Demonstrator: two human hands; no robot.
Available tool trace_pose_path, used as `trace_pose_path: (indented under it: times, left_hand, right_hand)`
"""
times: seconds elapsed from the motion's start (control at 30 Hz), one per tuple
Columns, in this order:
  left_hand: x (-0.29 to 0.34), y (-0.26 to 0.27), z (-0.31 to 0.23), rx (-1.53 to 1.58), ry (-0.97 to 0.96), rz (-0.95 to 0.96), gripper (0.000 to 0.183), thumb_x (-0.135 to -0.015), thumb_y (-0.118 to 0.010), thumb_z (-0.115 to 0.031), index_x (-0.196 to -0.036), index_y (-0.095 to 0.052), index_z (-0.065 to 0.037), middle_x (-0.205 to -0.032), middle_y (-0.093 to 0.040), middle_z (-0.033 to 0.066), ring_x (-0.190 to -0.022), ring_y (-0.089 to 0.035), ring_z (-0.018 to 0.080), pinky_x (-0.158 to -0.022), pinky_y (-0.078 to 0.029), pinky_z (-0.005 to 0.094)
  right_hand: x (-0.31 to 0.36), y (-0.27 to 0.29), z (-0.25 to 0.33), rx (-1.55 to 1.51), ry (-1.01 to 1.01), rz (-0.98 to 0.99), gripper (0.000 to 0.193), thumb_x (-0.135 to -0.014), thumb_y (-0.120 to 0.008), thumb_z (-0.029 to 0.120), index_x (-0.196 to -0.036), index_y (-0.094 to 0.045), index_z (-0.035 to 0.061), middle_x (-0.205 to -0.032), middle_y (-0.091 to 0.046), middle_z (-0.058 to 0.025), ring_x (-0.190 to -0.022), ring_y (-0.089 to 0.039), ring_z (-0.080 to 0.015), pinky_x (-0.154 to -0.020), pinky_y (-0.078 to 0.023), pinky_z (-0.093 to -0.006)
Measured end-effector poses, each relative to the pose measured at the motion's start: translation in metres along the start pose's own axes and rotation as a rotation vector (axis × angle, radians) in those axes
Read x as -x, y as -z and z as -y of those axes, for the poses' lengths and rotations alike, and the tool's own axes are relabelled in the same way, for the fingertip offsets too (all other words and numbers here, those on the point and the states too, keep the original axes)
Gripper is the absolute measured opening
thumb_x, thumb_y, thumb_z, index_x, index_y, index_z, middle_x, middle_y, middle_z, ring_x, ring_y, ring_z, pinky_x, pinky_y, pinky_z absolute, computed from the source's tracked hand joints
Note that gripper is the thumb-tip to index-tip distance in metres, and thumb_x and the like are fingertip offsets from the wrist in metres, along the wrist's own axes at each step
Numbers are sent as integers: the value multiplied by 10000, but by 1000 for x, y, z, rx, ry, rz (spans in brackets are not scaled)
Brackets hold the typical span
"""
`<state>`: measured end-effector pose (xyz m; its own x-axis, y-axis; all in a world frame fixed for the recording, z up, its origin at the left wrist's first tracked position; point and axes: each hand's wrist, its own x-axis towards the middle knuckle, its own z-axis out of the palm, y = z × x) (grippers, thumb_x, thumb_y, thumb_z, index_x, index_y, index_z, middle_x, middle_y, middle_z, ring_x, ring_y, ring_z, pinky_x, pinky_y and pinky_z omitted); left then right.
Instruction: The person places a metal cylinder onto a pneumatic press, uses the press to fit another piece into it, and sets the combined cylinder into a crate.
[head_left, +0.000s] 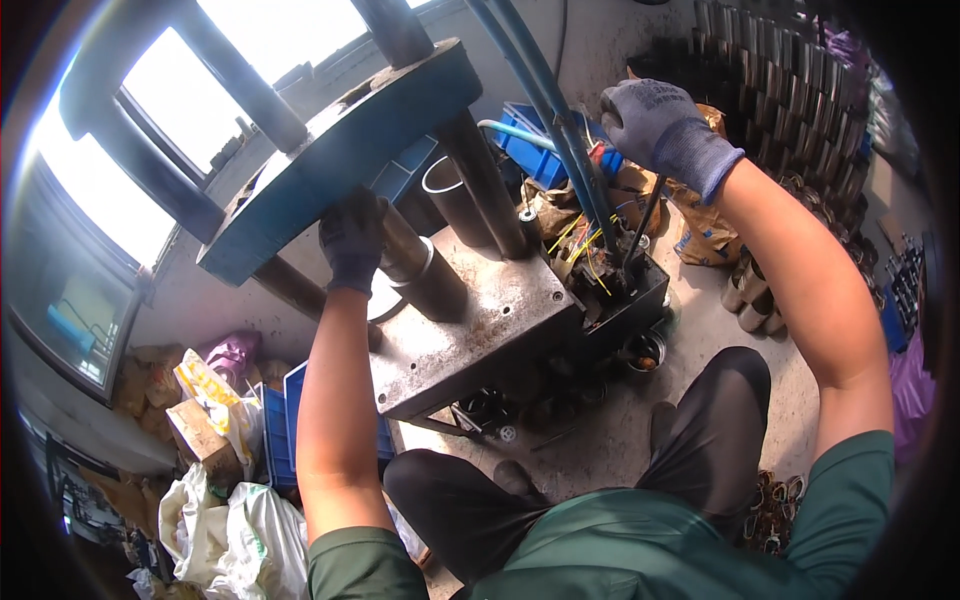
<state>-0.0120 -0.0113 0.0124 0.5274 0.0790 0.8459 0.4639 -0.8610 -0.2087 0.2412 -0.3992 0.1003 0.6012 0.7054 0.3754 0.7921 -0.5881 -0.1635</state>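
Observation:
A press with a thick blue plate (350, 165) on dark round columns stands in front of me. Under that plate, my left hand (352, 245), in a grey glove, reaches up beside a metal cylinder (400, 245). Shadow hides its fingers, so their grip is unclear. Below the cylinder, a wider steel tube (437, 287) with a bright rim stands tilted in view on the metal bed (470, 345). To the right, my gloved right hand (655, 125) is closed around the top of a dark lever (645, 222) rising from the machine's side box.
A larger open tube (445, 185) stands behind the column. Loose yellow wires (580, 255) lie by the lever's base. Stacked metal tubes (780, 90) line the back right. Blue crates (280, 430) and white sacks (235, 540) lie at left; a small container (642, 352) sits on the floor.

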Motion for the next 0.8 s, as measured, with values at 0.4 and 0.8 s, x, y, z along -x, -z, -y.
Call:
trace_pose_path:
  times: [0.4, 0.8]
  left_hand:
    - [-19, 21, 6, -20, 35, -17, 375, -954, -638, -444, -1075, -677, -91, -1069, -694, 151, -1000, -662, 367, -882, -521, 486]
    - [-20, 34, -14, 60, 73, 656, 421, -992, -595, -492, -905, -765, -117, -925, -752, 145, -984, -700, 378, -1039, -446, 530]
  right_hand:
    - [7, 17, 10, 82, 104, -14, 552, -1059, -474, 549, -990, -713, 57, -954, -718, -161, -934, -726, -308, -883, -565, -453]
    - [4, 10, 5, 108, 19, -4, 478, -984, -630, 480, -1131, -742, 39, -1078, -758, -169, -1063, -735, -291, -983, -557, -441]
